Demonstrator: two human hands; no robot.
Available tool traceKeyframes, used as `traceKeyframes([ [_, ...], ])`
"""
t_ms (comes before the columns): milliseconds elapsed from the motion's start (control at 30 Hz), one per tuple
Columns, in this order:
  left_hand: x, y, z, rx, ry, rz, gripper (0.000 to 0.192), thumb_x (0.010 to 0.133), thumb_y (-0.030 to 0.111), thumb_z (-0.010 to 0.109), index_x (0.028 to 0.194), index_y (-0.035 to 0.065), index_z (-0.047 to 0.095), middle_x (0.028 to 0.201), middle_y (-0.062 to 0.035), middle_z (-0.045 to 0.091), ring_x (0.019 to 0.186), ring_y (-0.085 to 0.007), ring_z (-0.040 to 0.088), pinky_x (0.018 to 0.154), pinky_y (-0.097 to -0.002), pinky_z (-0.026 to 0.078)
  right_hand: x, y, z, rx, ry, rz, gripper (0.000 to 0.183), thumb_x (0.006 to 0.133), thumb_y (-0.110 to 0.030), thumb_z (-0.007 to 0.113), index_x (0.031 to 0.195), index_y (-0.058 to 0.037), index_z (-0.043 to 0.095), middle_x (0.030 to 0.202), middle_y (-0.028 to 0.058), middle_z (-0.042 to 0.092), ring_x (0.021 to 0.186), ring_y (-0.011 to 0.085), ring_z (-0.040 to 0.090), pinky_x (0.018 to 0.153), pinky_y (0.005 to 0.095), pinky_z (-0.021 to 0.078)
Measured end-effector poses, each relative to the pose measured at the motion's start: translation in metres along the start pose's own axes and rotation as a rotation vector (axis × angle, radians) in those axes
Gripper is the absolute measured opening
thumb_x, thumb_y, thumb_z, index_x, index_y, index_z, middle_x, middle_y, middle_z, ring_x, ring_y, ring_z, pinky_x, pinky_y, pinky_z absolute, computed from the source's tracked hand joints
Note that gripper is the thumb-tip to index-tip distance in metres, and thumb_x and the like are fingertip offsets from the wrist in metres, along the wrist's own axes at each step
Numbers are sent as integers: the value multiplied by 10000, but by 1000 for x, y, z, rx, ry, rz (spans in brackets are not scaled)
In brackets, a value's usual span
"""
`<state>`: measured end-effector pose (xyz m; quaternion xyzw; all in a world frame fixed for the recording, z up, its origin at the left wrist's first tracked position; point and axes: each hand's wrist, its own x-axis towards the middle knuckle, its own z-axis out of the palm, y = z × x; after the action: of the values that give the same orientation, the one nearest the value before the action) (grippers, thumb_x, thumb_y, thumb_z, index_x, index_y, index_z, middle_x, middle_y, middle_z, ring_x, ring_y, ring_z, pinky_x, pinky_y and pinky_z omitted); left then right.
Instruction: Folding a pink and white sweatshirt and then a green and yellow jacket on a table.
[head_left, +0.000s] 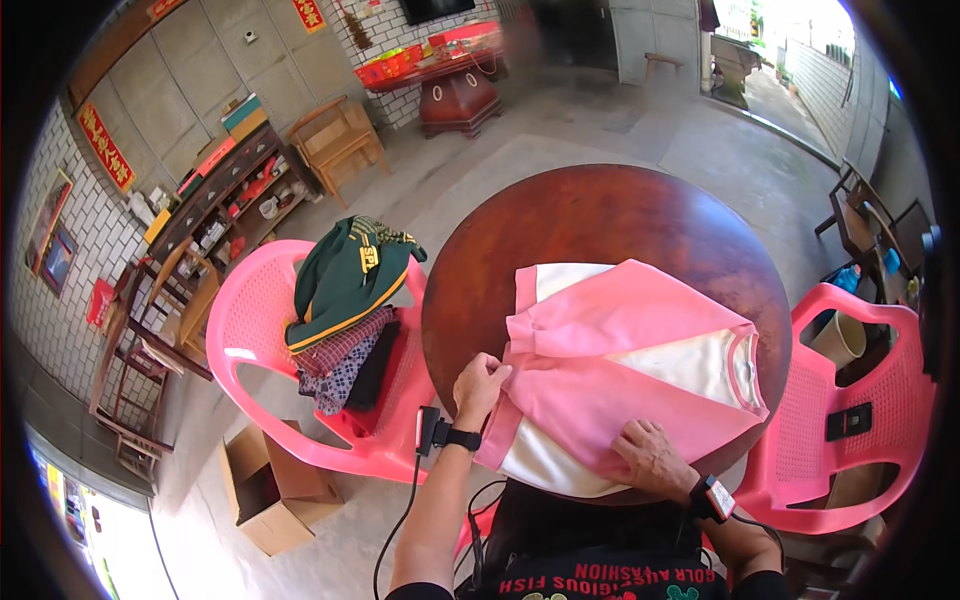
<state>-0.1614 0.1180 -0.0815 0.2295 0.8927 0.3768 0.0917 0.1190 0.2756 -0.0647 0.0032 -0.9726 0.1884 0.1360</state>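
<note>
A pink-and-white long-sleeved sweatshirt lies on a round dark wooden table, its neckband to the right. Both pink sleeves are folded inward across the white body, with their cuffs towards the left. My left hand is at the left side, thumb and forefinger closed at the nearer sleeve's cuff. Over the near edge of the garment, my right hand has its fingers curled into the pink sleeve. The fingertips are partly hidden. Each wrist carries a strapped device with a cable.
Left of the table, a pink plastic armchair bears a dark green garment atop several folded clothes. An open cardboard box sits on the floor. At right, another pink chair holds a black phone-like object.
</note>
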Motion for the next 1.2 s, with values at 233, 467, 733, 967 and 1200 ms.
traceKeyframes([
  [233,8,-11,2,37,58,92,292,804,347,658,859,64,610,818,-128,648,826,-311,637,729,-430,474,0,-1,-5,-46,-116,-170,245,745,-272,701,824,-90,558,801,77,486,783,255,530,702,389,402],
  [467,3,5,-24,-166,50,149,216,758,187,705,806,38,557,731,-103,606,682,-231,598,637,-358,467,-4,7,-19,90,-70,-174,144,788,-192,661,828,-94,563,755,61,510,733,244,560,666,381,416],
  [733,-36,-69,-27,-37,-122,113,260,703,171,753,841,39,576,738,-85,612,698,-223,611,650,-360,488,-14,7,-22,435,-285,-157,263,776,-218,713,972,-69,618,881,86,598,836,293,598,730,382,479],
  [967,-18,-4,-36,53,137,221,308,788,185,692,1047,66,579,889,-113,602,860,-245,606,753,-371,486,-20,34,-59,294,123,76,395,781,-185,702,1142,-70,593,1110,142,582,1029,318,571,869,400,464],
  [1200,49,8,8,68,39,49,413,841,422,604,1029,58,654,1037,-159,639,991,-320,607,848,-415,460,-79,83,-55,-185,160,495,525,763,-237,680,1248,-92,544,1358,187,430,1276,375,377,1043,518,266],
])
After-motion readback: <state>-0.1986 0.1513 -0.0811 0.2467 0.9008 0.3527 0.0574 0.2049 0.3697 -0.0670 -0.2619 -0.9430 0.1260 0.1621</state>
